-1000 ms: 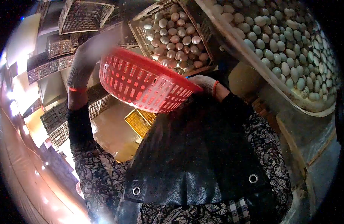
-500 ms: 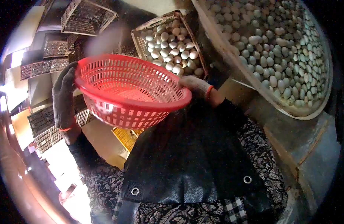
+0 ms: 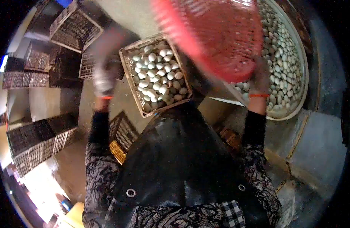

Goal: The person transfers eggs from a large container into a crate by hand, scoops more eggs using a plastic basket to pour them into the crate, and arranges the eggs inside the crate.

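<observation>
A red slotted plastic basket (image 3: 224, 38), blurred by motion, is tilted over the large tub (image 3: 305, 81) of pale eggs. No eggs show inside the basket. My right hand (image 3: 260, 78), gloved, grips its lower rim. My left hand (image 3: 104, 72), also gloved, is off the basket at the left, its fingers smeared by motion. Between my hands stands a rectangular crate (image 3: 130, 84) with many white and pale eggs (image 3: 156, 76) in it.
Slatted crates stand at the upper left (image 3: 74, 28), and more are stacked at the lower left (image 3: 42, 144). A yellow crate (image 3: 117, 152) lies beside my left forearm. Concrete floor shows around the egg crate.
The red basket has moved up and right, from in front of me to over the tub. My left hand has let go of it. The view has shifted, bringing the egg crate nearer the middle.
</observation>
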Tool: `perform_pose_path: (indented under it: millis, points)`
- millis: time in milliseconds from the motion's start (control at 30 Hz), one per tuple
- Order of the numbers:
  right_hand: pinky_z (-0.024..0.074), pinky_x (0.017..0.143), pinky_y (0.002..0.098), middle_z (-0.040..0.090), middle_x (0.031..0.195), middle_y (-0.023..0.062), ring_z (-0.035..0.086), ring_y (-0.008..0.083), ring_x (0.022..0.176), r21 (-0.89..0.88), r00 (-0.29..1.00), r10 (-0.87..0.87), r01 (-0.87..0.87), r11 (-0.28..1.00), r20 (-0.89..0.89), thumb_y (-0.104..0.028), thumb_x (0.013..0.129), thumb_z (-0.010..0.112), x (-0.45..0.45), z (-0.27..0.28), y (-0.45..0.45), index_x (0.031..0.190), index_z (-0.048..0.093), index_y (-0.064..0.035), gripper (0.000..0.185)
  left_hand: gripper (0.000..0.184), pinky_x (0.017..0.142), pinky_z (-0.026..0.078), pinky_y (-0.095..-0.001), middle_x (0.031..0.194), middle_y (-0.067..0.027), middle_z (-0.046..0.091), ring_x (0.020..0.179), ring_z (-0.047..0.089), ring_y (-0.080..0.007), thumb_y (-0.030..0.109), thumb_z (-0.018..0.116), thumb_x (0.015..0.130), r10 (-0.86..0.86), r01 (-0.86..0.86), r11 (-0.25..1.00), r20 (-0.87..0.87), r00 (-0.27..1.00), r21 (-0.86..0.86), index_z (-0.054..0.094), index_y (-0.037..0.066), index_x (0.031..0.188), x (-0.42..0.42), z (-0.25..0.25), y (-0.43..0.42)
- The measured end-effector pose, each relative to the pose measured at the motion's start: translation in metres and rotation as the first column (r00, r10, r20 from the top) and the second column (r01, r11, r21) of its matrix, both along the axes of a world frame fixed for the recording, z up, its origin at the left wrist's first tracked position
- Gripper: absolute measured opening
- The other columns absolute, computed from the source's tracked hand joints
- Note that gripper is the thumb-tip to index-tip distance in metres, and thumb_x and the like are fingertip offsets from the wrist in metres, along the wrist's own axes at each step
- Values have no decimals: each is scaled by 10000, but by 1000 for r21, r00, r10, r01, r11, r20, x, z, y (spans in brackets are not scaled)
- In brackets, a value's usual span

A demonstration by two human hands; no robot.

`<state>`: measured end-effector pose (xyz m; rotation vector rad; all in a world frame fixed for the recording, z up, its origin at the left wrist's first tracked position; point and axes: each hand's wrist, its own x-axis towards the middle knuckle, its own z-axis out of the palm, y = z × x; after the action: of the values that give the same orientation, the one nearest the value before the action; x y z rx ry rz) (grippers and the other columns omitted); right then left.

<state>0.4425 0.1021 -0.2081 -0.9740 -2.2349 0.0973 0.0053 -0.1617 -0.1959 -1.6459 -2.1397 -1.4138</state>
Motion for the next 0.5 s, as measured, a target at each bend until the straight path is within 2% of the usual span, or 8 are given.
perform_pose_path:
  millis: [33,67,100,167,200,233,367,500]
  points:
    - [469,819,322,579,1043,121,561,193,943,102,999,-15,11,995,36,-6,742,611,20,11,14,1128,511,-30,400,376,770,448,-355,997,-85,557,878,531,-226,111,575,799,-23,19,996,-42,999,-86,519,94,1171,12,-25,6]
    - [473,810,327,572,1062,123,560,202,954,-339,967,-112,28,940,-231,28,732,600,21,25,10,1147,501,-26,431,430,841,405,-391,1097,-102,512,981,483,-259,146,596,779,-31,4,974,-113,993,-228,499,111,1196,30,-49,15]
    - [476,800,333,565,1081,124,559,211,965,-651,797,-371,-36,758,-477,62,722,589,21,41,6,1166,491,-22,463,486,912,362,-428,1197,-119,467,1084,436,-291,181,616,758,-56,-8,930,-165,985,-367,480,129,1222,44,-74,18]
    - [450,831,350,547,1124,123,526,199,994,-817,282,-768,-151,556,-575,-7,802,526,31,49,21,1213,461,-10,416,577,1039,239,-458,1383,-139,316,1262,286,-345,264,641,743,-117,35,784,-93,989,-619,436,170,1275,70,-127,21]
    - [427,785,366,607,1005,111,550,233,867,-693,691,-634,266,670,-348,-223,831,498,82,10,53,1036,580,18,327,629,1042,231,-468,1399,-131,289,1277,267,-357,307,643,746,-176,31,804,-188,966,-594,386,219,1314,78,-145,25]
    - [445,716,326,559,1098,105,513,191,884,-747,393,-672,-62,662,-627,-191,820,547,74,15,48,1119,509,38,379,640,1046,243,-448,1374,-133,334,1284,263,-346,385,588,769,-288,83,786,-244,926,-612,352,217,1340,77,-157,23]
    - [428,677,371,578,978,106,525,233,783,-570,628,-630,337,749,-457,-286,798,557,137,-37,72,1044,532,35,405,591,1028,223,-520,1385,-100,323,1288,274,-328,340,587,771,-258,45,810,-288,922,-584,391,204,1312,82,-199,37]
    - [422,707,377,570,995,115,520,237,811,-571,614,-655,371,732,-441,-297,808,532,166,-65,85,1039,534,32,402,492,1051,205,-516,1381,-157,306,1325,165,-381,300,529,826,-330,207,859,-198,923,-469,416,189,1292,55,-269,44]
